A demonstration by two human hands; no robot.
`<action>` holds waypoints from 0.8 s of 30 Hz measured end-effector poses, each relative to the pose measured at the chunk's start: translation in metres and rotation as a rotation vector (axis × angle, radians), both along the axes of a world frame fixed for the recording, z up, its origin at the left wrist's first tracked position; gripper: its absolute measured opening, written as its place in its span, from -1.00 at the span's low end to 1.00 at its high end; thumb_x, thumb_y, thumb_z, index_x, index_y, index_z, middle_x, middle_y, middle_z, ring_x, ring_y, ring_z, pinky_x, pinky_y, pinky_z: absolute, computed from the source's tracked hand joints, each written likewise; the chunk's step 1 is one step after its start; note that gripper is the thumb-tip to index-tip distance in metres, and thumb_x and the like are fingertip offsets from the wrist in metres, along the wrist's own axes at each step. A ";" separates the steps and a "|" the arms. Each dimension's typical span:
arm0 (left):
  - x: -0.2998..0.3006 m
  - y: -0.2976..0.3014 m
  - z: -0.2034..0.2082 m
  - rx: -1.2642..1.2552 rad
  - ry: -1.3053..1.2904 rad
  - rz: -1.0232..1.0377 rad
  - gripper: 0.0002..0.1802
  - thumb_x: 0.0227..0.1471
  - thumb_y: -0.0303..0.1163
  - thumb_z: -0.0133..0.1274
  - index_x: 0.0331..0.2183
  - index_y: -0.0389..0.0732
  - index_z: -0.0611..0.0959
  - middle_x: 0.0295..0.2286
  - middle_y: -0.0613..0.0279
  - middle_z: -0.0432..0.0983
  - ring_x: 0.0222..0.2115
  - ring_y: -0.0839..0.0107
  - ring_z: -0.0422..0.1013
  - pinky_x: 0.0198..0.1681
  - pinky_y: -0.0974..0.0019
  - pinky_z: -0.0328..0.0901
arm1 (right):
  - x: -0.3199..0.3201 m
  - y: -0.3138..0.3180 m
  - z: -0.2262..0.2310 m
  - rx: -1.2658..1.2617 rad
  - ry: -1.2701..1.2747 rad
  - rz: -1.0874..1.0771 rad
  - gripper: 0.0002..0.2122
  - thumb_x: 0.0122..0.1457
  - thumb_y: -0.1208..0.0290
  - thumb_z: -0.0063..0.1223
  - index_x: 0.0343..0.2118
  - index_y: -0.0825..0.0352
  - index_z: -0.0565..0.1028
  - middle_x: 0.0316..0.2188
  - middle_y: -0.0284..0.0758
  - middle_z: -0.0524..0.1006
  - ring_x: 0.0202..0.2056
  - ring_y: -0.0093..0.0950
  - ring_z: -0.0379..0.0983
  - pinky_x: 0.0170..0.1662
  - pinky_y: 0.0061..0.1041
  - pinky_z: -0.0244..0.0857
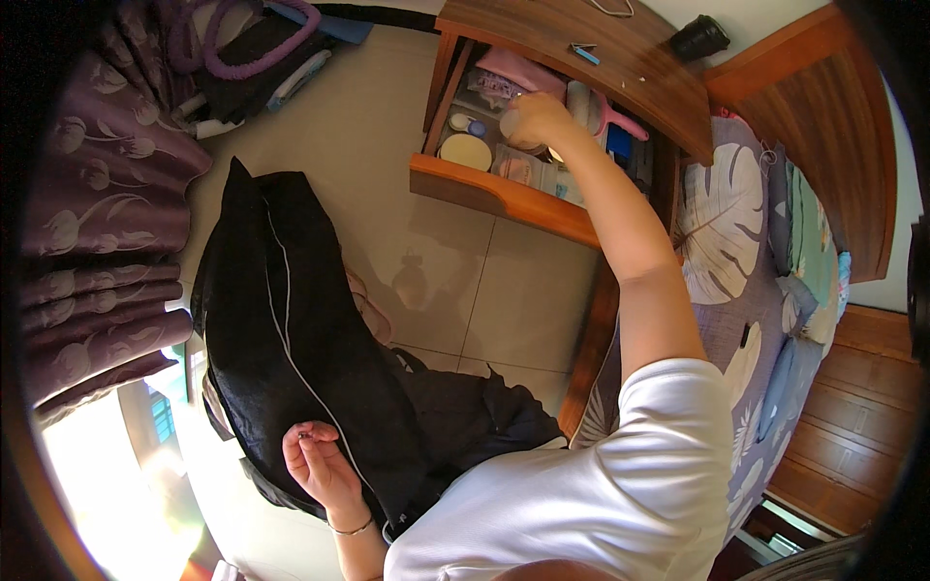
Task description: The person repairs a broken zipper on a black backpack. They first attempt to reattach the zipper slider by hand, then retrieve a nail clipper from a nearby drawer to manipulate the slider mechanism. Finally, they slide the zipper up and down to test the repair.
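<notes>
Head view: lower left, my left hand (323, 467) pinches a tiny dark object (305, 436) between thumb and fingers, over black cloth (257, 320); upper centre, my right hand (538, 121) dips into the open drawer (504, 198), fingers curled, their hold I cannot tell, near a pink handle (625, 122).

At 12 to 1 o'clock, the nightstand (644, 68) has its drawer (542, 213) pulled out, the right hand (536, 120) inside. From that hand, a round lidded tub (465, 152) lies at 8, a pouch (523, 70) at 12, a hairbrush (627, 125) at 3. On the nightstand top, a cylindrical container (699, 37) sits between 1 and 2. Bed (722, 218): 3; headboard (823, 126): 2. Curtain (102, 194): 9 to 10. Garment bag (291, 320): 8 to 9, the left hand (323, 465) over it at 7.
</notes>
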State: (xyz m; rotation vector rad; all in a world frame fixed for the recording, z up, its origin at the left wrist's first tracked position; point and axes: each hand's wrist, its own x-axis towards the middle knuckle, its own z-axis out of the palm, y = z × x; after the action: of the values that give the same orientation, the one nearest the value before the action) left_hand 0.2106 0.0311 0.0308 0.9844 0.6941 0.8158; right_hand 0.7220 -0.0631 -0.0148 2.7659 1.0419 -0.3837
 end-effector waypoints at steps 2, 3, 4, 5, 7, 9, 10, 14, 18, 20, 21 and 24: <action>0.001 0.000 0.001 -0.007 -0.007 0.003 -0.83 0.13 -0.43 -0.17 -0.27 -0.27 0.47 -0.43 0.25 0.41 -0.45 0.51 0.28 -0.34 0.45 0.20 | 0.003 0.002 -0.004 -0.009 0.029 0.038 -0.60 -0.27 0.32 0.12 -0.26 0.34 0.50 -0.23 -0.10 0.48 -0.20 -0.20 0.42 -0.17 -0.32 0.32; 0.001 0.000 0.001 -0.005 -0.006 0.003 -0.83 0.13 -0.43 -0.18 -0.27 -0.27 0.47 -0.43 0.25 0.40 -0.45 0.51 0.27 -0.34 0.45 0.20 | 0.002 0.001 -0.006 0.041 0.060 0.025 -0.58 -0.25 0.32 0.10 -0.23 0.33 0.48 -0.21 -0.09 0.46 -0.18 -0.18 0.41 -0.15 -0.31 0.31; 0.001 0.000 0.001 -0.004 -0.004 0.003 -0.83 0.13 -0.43 -0.18 -0.27 -0.27 0.47 -0.43 0.25 0.40 -0.45 0.51 0.27 -0.34 0.45 0.20 | 0.000 -0.001 -0.007 0.090 0.091 0.011 -0.57 -0.22 0.31 0.07 -0.20 0.33 0.46 -0.19 -0.08 0.45 -0.17 -0.17 0.39 -0.13 -0.30 0.30; 0.001 0.000 0.001 -0.003 -0.003 0.003 -0.83 0.13 -0.43 -0.18 -0.27 -0.27 0.47 -0.44 0.25 0.40 -0.46 0.51 0.27 -0.34 0.45 0.20 | -0.002 -0.003 -0.007 0.139 0.121 -0.003 -0.56 -0.20 0.30 0.05 -0.16 0.33 0.45 -0.17 -0.08 0.44 -0.15 -0.15 0.38 -0.11 -0.30 0.28; 0.000 0.001 0.001 0.004 0.005 -0.001 -0.83 0.13 -0.43 -0.18 -0.28 -0.27 0.47 -0.44 0.25 0.40 -0.46 0.51 0.27 -0.34 0.45 0.20 | -0.009 -0.001 0.000 0.124 0.172 -0.081 -0.42 -0.32 0.26 0.17 -0.09 0.25 0.39 -0.15 -0.09 0.43 -0.10 -0.19 0.35 -0.06 -0.36 0.25; -0.001 0.000 0.000 -0.002 0.018 0.020 -0.84 0.12 -0.43 -0.16 -0.29 -0.28 0.47 -0.45 0.25 0.39 -0.46 0.51 0.27 -0.34 0.46 0.20 | -0.008 -0.002 0.000 0.113 0.198 -0.114 -0.36 -0.36 0.24 0.23 -0.06 0.22 0.37 -0.14 -0.10 0.42 -0.08 -0.21 0.33 -0.03 -0.39 0.22; 0.000 0.000 0.000 -0.012 0.028 0.042 -0.85 0.11 -0.44 -0.15 -0.30 -0.28 0.46 -0.46 0.24 0.39 -0.47 0.51 0.28 -0.35 0.46 0.21 | -0.005 -0.005 -0.003 0.111 0.198 -0.107 -0.37 -0.34 0.25 0.23 -0.06 0.21 0.37 -0.13 -0.11 0.42 -0.07 -0.21 0.32 -0.03 -0.40 0.22; -0.002 0.000 -0.002 -0.003 0.049 0.049 -0.85 0.11 -0.43 -0.13 -0.30 -0.28 0.46 -0.47 0.24 0.39 -0.47 0.52 0.28 -0.35 0.47 0.21 | 0.011 -0.024 -0.023 0.433 0.262 -0.122 -0.50 -0.22 0.29 0.18 -0.10 0.18 0.41 -0.07 -0.13 0.37 -0.02 -0.19 0.26 0.00 -0.36 0.18; -0.002 -0.001 0.000 -0.009 0.045 0.035 -0.86 0.11 -0.44 -0.14 -0.30 -0.28 0.46 -0.47 0.24 0.39 -0.47 0.52 0.27 -0.35 0.47 0.20 | 0.028 -0.029 -0.028 0.501 -0.357 0.071 -0.72 -0.07 0.34 -0.02 -0.27 0.30 0.52 -0.10 -0.06 0.37 -0.09 -0.18 0.33 -0.04 -0.22 0.20; 0.000 -0.001 0.001 0.002 0.050 0.032 -0.86 0.11 -0.44 -0.15 -0.30 -0.28 0.46 -0.47 0.24 0.39 -0.46 0.52 0.27 -0.34 0.48 0.20 | 0.035 -0.022 -0.033 0.321 -0.243 -0.019 -0.73 -0.07 0.41 -0.06 -0.26 0.30 0.52 -0.14 -0.06 0.41 -0.13 -0.16 0.36 -0.08 -0.23 0.24; 0.001 -0.001 0.001 0.006 0.053 0.027 -0.86 0.11 -0.44 -0.15 -0.30 -0.28 0.46 -0.47 0.24 0.39 -0.46 0.52 0.27 -0.34 0.48 0.20 | 0.041 -0.020 -0.036 0.228 -0.186 -0.065 -0.73 -0.07 0.45 -0.08 -0.26 0.30 0.52 -0.16 -0.06 0.42 -0.15 -0.15 0.37 -0.10 -0.24 0.26; 0.005 -0.003 0.000 0.002 0.039 0.018 -0.86 0.12 -0.44 -0.16 -0.30 -0.28 0.46 -0.46 0.24 0.39 -0.46 0.52 0.27 -0.33 0.48 0.20 | 0.062 -0.024 -0.051 0.184 -0.149 0.098 -0.67 -0.08 0.54 -0.15 -0.19 0.32 0.48 -0.21 -0.08 0.45 -0.20 -0.13 0.40 -0.15 -0.25 0.30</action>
State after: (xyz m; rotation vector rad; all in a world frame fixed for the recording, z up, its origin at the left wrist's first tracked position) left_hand 0.2152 0.0281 0.0313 0.9995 0.7365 0.8155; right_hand 0.7839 -0.0876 -0.0660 2.8328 1.2250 -0.0707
